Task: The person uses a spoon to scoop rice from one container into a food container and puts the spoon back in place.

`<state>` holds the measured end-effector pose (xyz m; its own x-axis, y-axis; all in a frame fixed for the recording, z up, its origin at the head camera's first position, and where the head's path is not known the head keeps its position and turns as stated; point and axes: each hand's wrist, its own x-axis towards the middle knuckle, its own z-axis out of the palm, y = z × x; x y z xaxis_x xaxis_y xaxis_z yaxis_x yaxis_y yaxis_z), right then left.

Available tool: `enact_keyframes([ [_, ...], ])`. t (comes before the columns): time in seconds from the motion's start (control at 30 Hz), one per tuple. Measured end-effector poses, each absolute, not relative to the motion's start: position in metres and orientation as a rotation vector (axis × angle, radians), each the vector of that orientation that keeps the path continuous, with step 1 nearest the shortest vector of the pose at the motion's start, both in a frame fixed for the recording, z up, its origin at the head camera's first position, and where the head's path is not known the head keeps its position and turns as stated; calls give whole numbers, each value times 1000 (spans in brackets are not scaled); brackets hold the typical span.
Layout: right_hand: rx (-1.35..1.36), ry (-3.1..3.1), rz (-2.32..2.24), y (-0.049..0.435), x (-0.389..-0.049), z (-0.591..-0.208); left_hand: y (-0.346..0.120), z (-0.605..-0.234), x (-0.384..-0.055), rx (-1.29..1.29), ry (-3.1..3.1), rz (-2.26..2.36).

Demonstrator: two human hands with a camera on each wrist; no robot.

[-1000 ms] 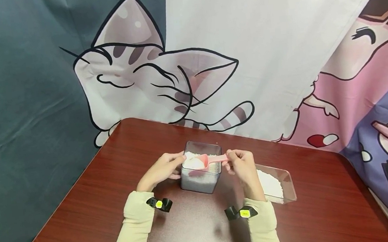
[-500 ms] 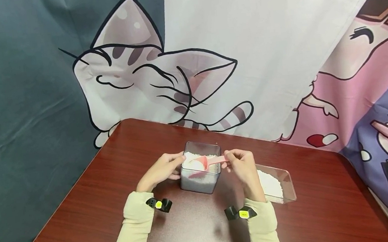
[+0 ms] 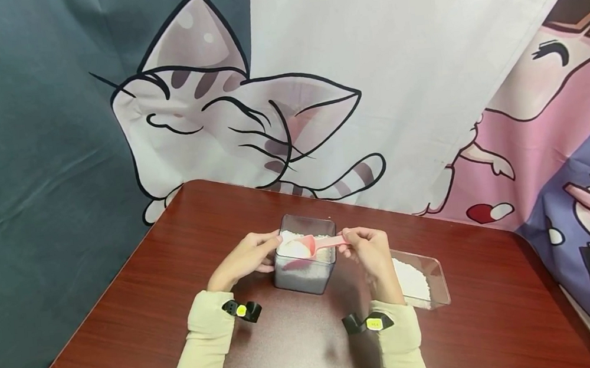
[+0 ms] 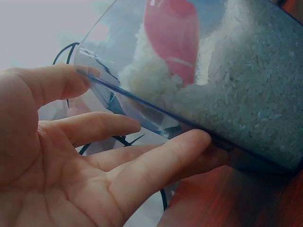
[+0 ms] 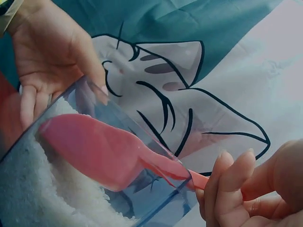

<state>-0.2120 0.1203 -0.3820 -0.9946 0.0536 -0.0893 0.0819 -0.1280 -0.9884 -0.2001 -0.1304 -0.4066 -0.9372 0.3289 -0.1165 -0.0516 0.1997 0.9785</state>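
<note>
A clear, bluish plastic box holds white rice and stands on the table. My right hand pinches the handle of a pink scoop between thumb and fingers. The scoop's bowl lies inside the box, down among the rice, and its handle crosses the rim, as the right wrist view shows. At the box's left side is my left hand, its thumb tip at the rim corner and its fairly straight fingers against the outer wall.
A second clear container with white grains stands on the right, partly behind my right forearm. Beneath everything is a reddish-brown table. A curtain printed with a cartoon cat hangs behind its far edge.
The scoop shifted slightly left and tilted, then came back a little right with my right hand, staying within the box. My left hand and both containers have kept their places.
</note>
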Motion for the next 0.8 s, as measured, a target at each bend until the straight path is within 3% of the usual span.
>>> enact_keyframes([
  [0.8,250,1714,-2468,145,-220,-388,-130,-407,-201,237,2165,1799],
])
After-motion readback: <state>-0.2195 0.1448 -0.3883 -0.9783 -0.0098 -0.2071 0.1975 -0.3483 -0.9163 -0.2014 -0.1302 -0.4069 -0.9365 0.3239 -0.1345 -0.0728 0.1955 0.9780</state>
